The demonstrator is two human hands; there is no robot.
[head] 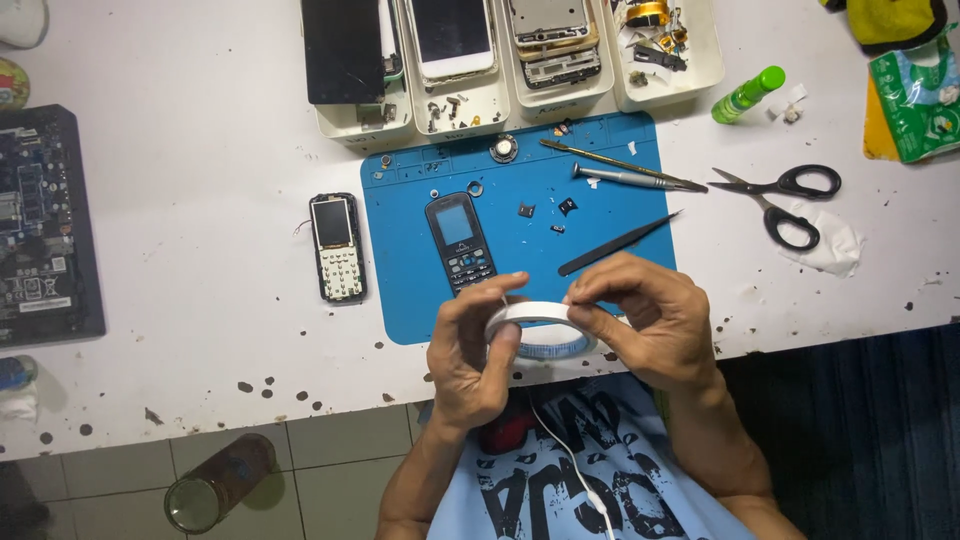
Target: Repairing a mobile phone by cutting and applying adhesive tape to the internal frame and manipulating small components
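Both hands hold a white roll of tape [540, 316] over the near edge of a blue work mat [600, 215]. My left hand [468, 355] grips the roll's left side with the thumb on top. My right hand [648, 318] pinches the roll's upper right rim with its fingertips. Just beyond the hands a black keypad phone [459, 241] lies face up on the mat. An opened phone body [337, 247] with bare keypad contacts lies on the white table left of the mat.
Black tweezers [620, 243], a screwdriver [625, 178], a metal pry tool [600, 158] and small parts lie on the mat. Black scissors [785, 200] and a green bottle [747, 94] sit to the right. White trays [510, 98] of phone parts stand behind. A laptop board [40, 225] is at left.
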